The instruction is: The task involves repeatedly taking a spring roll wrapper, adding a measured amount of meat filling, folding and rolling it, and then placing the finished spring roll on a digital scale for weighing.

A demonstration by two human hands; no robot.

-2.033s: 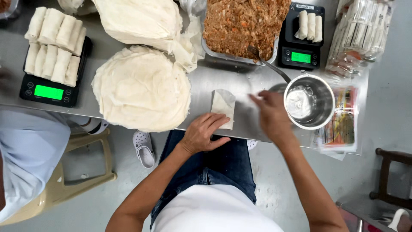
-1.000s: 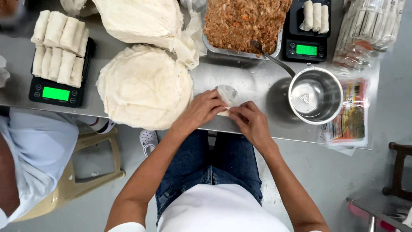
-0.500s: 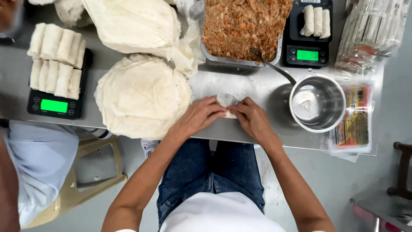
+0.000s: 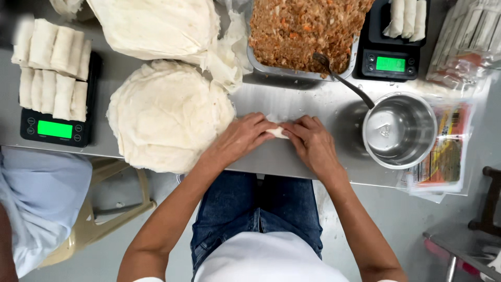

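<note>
Near the worktop's (image 4: 292,99) front edge, your left hand (image 4: 241,137) and right hand (image 4: 312,142) curl their fingers around a small pale wrapper roll (image 4: 277,131) — soft, thin. Leftward lies a round stack of floury wrappers (image 4: 167,112); beyond, a metal tray of crumbly filling (image 4: 300,32).

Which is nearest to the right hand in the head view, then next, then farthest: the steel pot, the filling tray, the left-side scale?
From the right hand:
1. Steel pot, just to its right.
2. Filling tray, beyond it at the table's far edge.
3. Left-side scale, far across the table, past the wrapper stack.
</note>
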